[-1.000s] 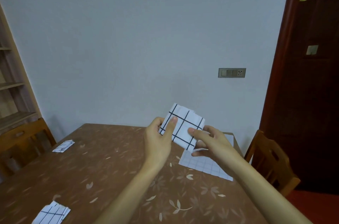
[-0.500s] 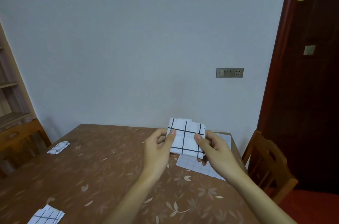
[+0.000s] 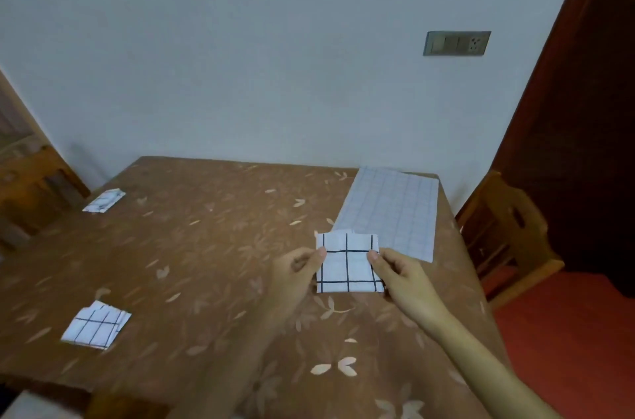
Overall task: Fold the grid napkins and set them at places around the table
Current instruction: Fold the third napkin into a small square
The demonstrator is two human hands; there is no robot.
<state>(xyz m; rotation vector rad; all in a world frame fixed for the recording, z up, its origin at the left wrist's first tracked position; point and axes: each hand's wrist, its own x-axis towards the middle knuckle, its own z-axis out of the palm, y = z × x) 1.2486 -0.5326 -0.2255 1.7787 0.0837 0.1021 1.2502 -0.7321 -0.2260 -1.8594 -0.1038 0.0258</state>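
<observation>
A folded white napkin with black grid lines (image 3: pixel 347 264) is low over the brown leaf-patterned table (image 3: pixel 213 246), at its right side. My left hand (image 3: pixel 295 277) pinches its left edge and my right hand (image 3: pixel 398 276) pinches its right edge. Whether it rests on the cloth I cannot tell. Two other folded grid napkins lie on the table: one near the left front (image 3: pixel 97 324), one at the far left (image 3: pixel 103 200). A larger pale cloth with a fine grid (image 3: pixel 391 209) lies flat at the far right corner.
A wooden chair (image 3: pixel 508 233) stands at the table's right side and another (image 3: pixel 31 191) at the far left. The wall runs along the table's far edge. A dark door (image 3: pixel 591 109) and red floor (image 3: pixel 567 332) are on the right.
Both hands have lowered the folded napkin from chest height down to the table's right side, turning it flat. My view has tilted downward.
</observation>
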